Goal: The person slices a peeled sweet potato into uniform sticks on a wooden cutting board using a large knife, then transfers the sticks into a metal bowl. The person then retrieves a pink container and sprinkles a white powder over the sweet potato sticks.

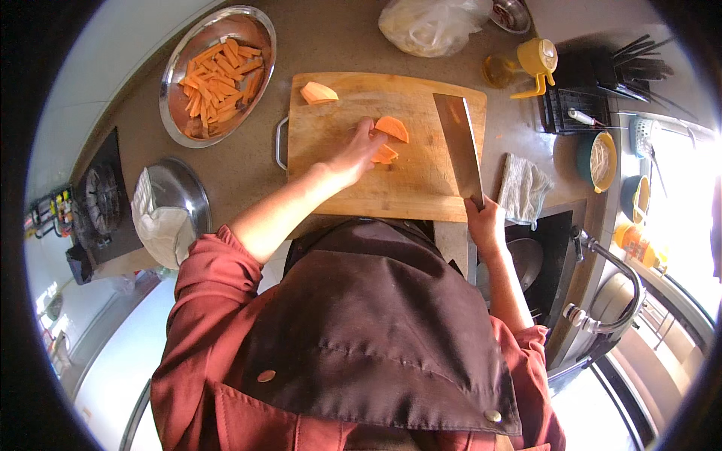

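My left hand (361, 147) is at slices of a peeled orange root vegetable, perhaps sweet potato, over the middle of the wooden cutting board (338, 186). An upper half-round slice (393, 129) is pinched at its edge, and lower slices (385, 154) lie beside my fingers, which partly hide them. My right hand (486, 222) grips the handle of a cleaver (463, 146) at the board's right side. Its broad blade points away from me, apart from the slices. A larger faceted chunk of the vegetable (319, 93) rests near the board's far left corner.
At far left, a steel oval tray (169, 121) holds orange vegetable sticks. A steel bowl with cloth (179, 191) stands nearer. Beyond the board are a plastic bag (431, 28) and an oil bottle (502, 69). On the right are a folded towel (522, 186), sink and faucet (617, 265).
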### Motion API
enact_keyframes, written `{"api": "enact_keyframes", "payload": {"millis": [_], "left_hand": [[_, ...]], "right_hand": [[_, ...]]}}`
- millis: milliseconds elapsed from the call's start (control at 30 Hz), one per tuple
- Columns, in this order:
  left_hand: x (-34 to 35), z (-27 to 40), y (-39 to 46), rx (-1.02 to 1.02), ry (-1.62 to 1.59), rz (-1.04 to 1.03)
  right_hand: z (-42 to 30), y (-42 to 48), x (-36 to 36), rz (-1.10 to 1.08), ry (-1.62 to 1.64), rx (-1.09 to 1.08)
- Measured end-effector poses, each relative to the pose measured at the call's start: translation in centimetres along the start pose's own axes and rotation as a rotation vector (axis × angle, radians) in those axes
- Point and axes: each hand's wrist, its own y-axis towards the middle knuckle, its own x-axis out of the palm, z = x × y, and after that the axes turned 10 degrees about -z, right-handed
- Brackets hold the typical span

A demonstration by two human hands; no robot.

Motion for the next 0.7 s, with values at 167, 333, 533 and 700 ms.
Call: {"api": "enact_keyframes", "payload": {"millis": [167, 333, 533, 700], "left_hand": [[-0.7, 3.6, -0.3, -0.136, 0.404, -0.099], [-0.8, 4.7, -2.1, -0.145, 0.451, 0.028], [-8.7, 4.5, -3.4, -0.349, -0.586, 0.164], [-21.4, -1.9, -7.6, -0.429, -0.238, 0.601]], "right_hand": [[0.5, 1.1, -0.6, -0.018, -0.08, 0.043], [0.3, 2.1, -1.2, -0.046, -0.117, 0.065], [0.6, 1.9, -1.3, -0.029, -0.008, 0.109], [1.7, 2.2, -0.9, -0.017, -0.017, 0.071]]}}
